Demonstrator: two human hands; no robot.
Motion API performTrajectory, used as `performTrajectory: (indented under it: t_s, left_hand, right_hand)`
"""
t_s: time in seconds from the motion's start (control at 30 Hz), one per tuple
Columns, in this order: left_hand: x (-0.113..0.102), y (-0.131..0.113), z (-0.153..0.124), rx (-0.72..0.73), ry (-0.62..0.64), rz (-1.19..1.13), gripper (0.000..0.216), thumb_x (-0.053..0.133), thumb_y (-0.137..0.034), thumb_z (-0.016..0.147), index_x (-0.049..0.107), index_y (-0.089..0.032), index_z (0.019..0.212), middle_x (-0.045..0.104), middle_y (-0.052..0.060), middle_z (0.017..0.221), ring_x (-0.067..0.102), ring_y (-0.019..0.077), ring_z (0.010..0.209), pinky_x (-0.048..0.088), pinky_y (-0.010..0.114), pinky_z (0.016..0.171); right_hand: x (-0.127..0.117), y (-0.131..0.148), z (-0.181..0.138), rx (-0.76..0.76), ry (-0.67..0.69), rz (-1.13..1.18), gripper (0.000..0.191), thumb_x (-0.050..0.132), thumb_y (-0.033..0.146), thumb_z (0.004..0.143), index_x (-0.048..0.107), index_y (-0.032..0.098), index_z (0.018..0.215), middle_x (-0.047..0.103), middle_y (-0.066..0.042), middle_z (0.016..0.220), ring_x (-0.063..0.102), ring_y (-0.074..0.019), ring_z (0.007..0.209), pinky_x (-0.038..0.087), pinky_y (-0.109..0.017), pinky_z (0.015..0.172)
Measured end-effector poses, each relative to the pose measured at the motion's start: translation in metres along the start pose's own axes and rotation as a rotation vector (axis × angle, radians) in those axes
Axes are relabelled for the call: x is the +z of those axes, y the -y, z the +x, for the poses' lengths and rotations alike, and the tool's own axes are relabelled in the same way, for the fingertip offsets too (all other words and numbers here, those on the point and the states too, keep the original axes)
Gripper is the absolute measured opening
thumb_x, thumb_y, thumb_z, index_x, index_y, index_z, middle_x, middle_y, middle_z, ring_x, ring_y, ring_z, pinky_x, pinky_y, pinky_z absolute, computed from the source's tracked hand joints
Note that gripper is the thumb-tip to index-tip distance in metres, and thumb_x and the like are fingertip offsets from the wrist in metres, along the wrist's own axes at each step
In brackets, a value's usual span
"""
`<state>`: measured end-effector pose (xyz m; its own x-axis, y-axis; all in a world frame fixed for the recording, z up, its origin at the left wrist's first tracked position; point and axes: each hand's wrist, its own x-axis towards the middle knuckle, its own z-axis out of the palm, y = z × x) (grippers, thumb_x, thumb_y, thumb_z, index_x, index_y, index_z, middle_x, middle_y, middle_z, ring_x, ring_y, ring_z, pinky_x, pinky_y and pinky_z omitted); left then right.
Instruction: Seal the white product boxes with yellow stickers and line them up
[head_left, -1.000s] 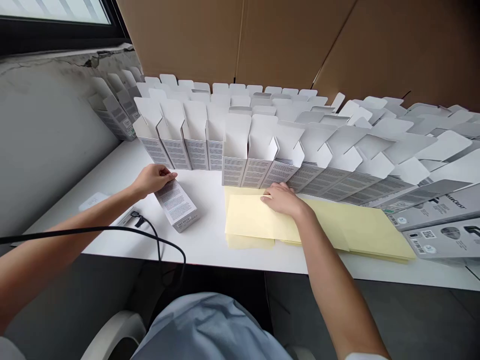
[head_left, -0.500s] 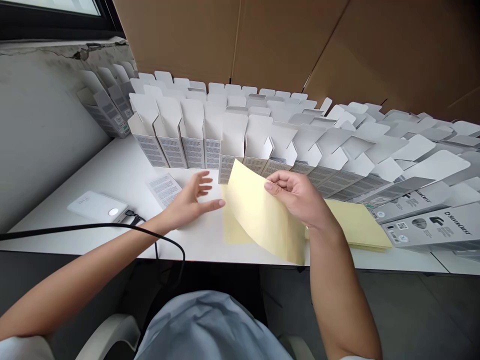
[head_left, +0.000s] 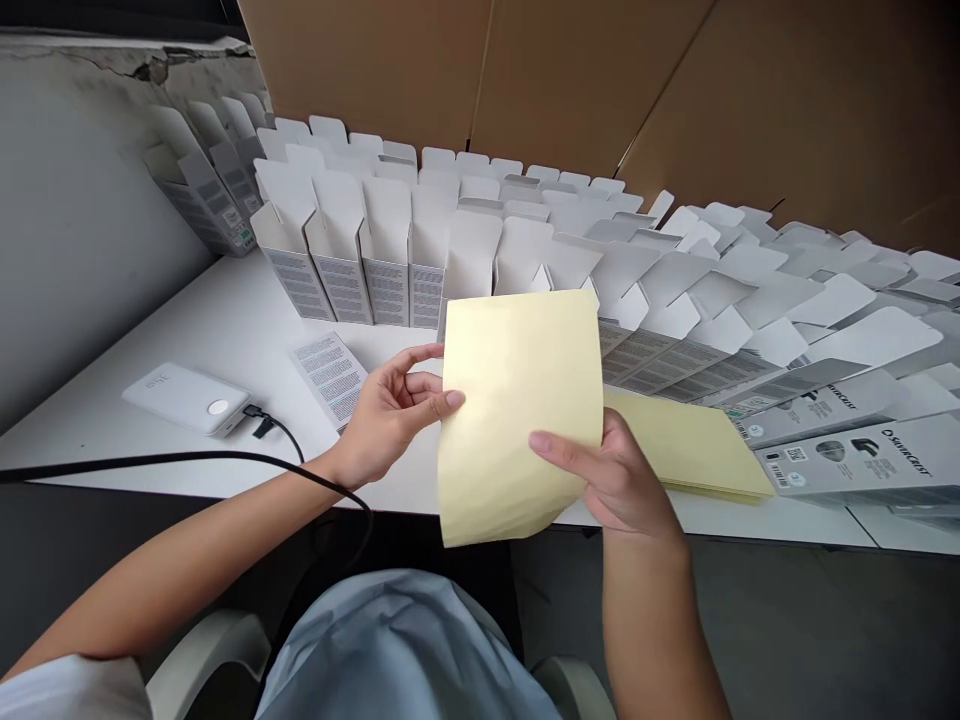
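Pale yellow sheet (head_left: 521, 410) held up over the table (head_left: 225, 320) edge, long axis running up-down in frame. Right hand (head_left: 626, 475) pinches its lower right edge; left hand (head_left: 390, 415) half-curled at its left edge, pinch unclear. Yellow sheet stack (head_left: 686, 445) lower right, open white cartons (head_left: 469, 260) behind.

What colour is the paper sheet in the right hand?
The large paper sheet is pale yellow, best seen in the head view.

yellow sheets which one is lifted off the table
The yellow sheet held up by the left hand and right hand; the stack lies flat on the table.
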<state>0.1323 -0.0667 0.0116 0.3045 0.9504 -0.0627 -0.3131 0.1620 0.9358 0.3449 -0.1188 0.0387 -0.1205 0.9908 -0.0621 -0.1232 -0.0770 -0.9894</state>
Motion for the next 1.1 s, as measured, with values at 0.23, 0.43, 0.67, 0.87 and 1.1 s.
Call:
performTrajectory:
  t_s: [0.23,0.43,0.67,0.87,1.1]
  left_hand:
    - [-0.008,0.009,-0.002,0.315,-0.141,0.273,0.059,0.076,-0.038,0.075,0.051,-0.017,0.125,0.06,0.012,0.123,0.067,0.0092,0.088,0.059,0.02,0.073]
    - [-0.008,0.008,-0.014,0.94,0.0,0.97,0.019,0.073,-0.024,0.077,0.072,-0.018,0.095,0.061,0.006,0.119,0.057,0.0101,0.118,0.049,0.023,0.105]
    - [-0.004,0.005,-0.022,0.733,0.256,0.887,0.024,0.067,-0.027,0.083,0.07,-0.012,0.101,0.068,0.009,0.104,0.064,0.0068,0.1,0.054,0.015,0.091]
    - [-0.006,-0.001,-0.02,0.452,0.49,0.764,0.027,0.064,-0.032,0.086,0.074,-0.012,0.1,0.069,0.01,0.099,0.066,0.0062,0.092,0.053,0.013,0.084]
    - [-0.009,-0.005,-0.016,0.277,0.66,0.73,0.031,0.057,-0.034,0.09,0.075,-0.012,0.102,0.068,0.011,0.103,0.066,0.0058,0.093,0.051,0.011,0.085]
  right_hand:
    - [0.028,-0.031,-0.002,-0.068,-0.147,0.068,0.037,0.081,0.029,0.072,0.072,0.019,0.107,0.073,-0.008,0.113,0.068,-0.0261,0.108,0.056,-0.036,0.094]
    - [0.039,-0.034,-0.007,-0.242,-0.177,-0.03,0.025,0.072,0.021,0.081,0.073,0.022,0.105,0.074,-0.004,0.111,0.07,-0.0221,0.105,0.058,-0.032,0.092]
    - [0.021,-0.03,-0.016,-0.429,-0.038,-0.468,0.024,0.069,0.014,0.082,0.074,0.021,0.104,0.075,-0.006,0.107,0.071,-0.0235,0.099,0.058,-0.032,0.088]
    - [0.006,-0.022,-0.018,-0.447,0.144,-0.688,0.011,0.066,0.013,0.082,0.072,0.021,0.088,0.074,-0.005,0.088,0.07,-0.0214,0.083,0.056,-0.029,0.075]
    - [0.004,-0.011,-0.017,-0.376,0.266,-0.725,0.011,0.065,0.011,0.082,0.064,0.021,0.087,0.068,0.0,0.08,0.065,-0.014,0.072,0.051,-0.023,0.068]
